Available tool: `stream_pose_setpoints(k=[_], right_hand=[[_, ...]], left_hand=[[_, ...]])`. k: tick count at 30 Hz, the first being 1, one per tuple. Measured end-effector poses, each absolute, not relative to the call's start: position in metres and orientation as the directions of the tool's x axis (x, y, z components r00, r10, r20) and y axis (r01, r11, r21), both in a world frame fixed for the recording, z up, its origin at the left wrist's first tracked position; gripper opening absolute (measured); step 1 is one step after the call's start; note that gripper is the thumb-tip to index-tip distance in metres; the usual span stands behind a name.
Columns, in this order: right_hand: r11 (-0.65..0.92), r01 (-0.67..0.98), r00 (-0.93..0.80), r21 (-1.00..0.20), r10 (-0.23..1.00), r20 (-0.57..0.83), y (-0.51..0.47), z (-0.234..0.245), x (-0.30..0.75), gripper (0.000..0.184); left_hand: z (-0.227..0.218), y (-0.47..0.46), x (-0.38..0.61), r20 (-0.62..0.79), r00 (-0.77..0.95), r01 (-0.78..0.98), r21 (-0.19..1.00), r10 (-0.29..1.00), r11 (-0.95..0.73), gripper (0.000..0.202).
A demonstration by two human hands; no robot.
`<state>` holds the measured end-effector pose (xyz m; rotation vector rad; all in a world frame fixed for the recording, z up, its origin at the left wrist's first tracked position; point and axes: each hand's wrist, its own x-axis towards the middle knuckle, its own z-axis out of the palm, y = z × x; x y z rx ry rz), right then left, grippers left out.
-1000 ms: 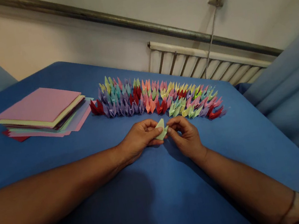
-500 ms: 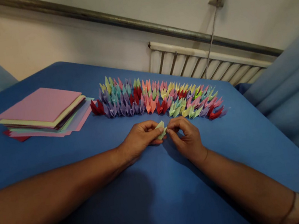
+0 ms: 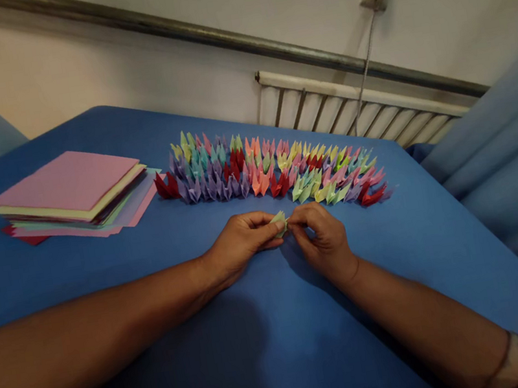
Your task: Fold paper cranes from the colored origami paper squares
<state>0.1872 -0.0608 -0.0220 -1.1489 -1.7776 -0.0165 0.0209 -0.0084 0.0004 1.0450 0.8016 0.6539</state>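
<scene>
Between thumb and fingers of my left hand (image 3: 249, 236) is a small pale green folded paper (image 3: 279, 222), held just above the blue surface. My right hand (image 3: 321, 236) is closed in a pinch at the paper's right edge, thumb against forefinger, on a thin tip of it. The fingers cover part of the folds. Just beyond my hands stand rows of small origami cranes (image 3: 233, 187) in purple, red, pink, yellow, green and teal.
A stack of coloured paper sheets (image 3: 67, 181), pink on top, lies at the left on the blue-covered table (image 3: 174, 338). Behind are a wall rail (image 3: 194, 30), a radiator (image 3: 348, 104) and a hanging cord (image 3: 368, 62). A blue curtain (image 3: 509, 128) hangs at the right.
My hands stay almost in place, with the paper turned slightly and less of it showing between the fingers. The view has shifted very slightly.
</scene>
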Motion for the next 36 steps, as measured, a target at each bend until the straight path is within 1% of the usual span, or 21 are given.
stream_pose_setpoints(k=[3, 8, 18, 24, 28, 32, 36], right_hand=[[0.55, 0.694, -0.052, -0.464, 0.682, 0.729, -0.061, -0.022, 0.186, 0.011], [0.541, 0.682, -0.019, -0.492, 0.686, 0.728, -0.061, -0.022, 0.183, 0.008], [0.524, 0.641, -0.002, -0.561, 0.732, 0.681, -0.064, -0.019, 0.18, 0.009], [0.498, 0.603, 0.034, -0.623, 0.765, 0.644, -0.062, -0.019, 0.179, 0.007], [0.498, 0.569, 0.05, -0.655, 0.774, 0.632, -0.062, -0.02, 0.178, 0.007], [0.476, 0.537, 0.106, -0.697, 0.781, 0.615, -0.062, -0.023, 0.177, 0.004], [0.436, 0.548, 0.124, -0.713, 0.801, 0.585, -0.062, -0.024, 0.177, 0.003]], left_hand=[[0.002, -0.009, 0.021, -0.266, 0.561, -0.121, 0.91, 0.784, 0.395, 0.026], [0.003, -0.009, 0.021, -0.249, 0.554, -0.153, 0.908, 0.795, 0.391, 0.025], [0.002, -0.007, 0.021, -0.242, 0.532, -0.163, 0.911, 0.812, 0.378, 0.022], [0.0, -0.007, 0.022, -0.188, 0.521, -0.148, 0.941, 0.833, 0.305, 0.025], [-0.001, -0.007, 0.022, -0.154, 0.505, -0.133, 0.958, 0.849, 0.253, 0.023], [-0.001, -0.006, 0.022, -0.125, 0.498, -0.113, 0.972, 0.858, 0.207, 0.022], [0.0, -0.006, 0.022, -0.119, 0.5, -0.101, 0.976, 0.858, 0.194, 0.023]])
